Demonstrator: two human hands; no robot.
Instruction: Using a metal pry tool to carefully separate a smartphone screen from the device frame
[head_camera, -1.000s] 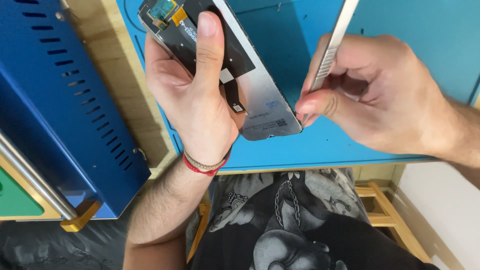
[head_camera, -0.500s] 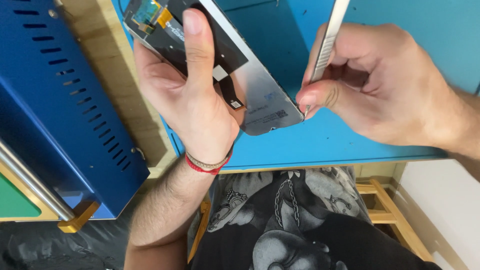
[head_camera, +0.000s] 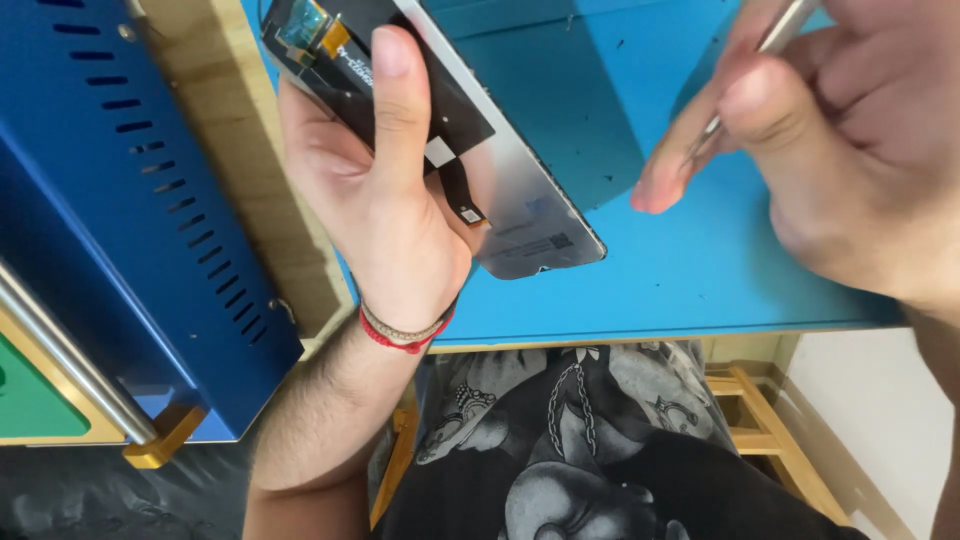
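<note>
My left hand (head_camera: 385, 200) grips a phone screen panel (head_camera: 520, 210), back side up, thumb pressed across its black flex cables. The panel's silver lower corner points toward the blue work mat (head_camera: 700, 270). My right hand (head_camera: 830, 150) is at the upper right, fingers pinched on thin metal tweezers (head_camera: 770, 45). The tweezers' tip is hidden behind my fingers and stands clear of the panel, a short gap to its right.
A blue metal machine (head_camera: 120, 220) with vent slots fills the left side, with a steel rod and green surface at its lower corner. A wooden bench edge (head_camera: 265, 210) runs between it and the mat. My lap in a printed dark shirt is below.
My right hand with the tweezers has pulled up and away from the panel's lower corner, where it was touching. My left hand keeps holding the panel, and the view is closer.
</note>
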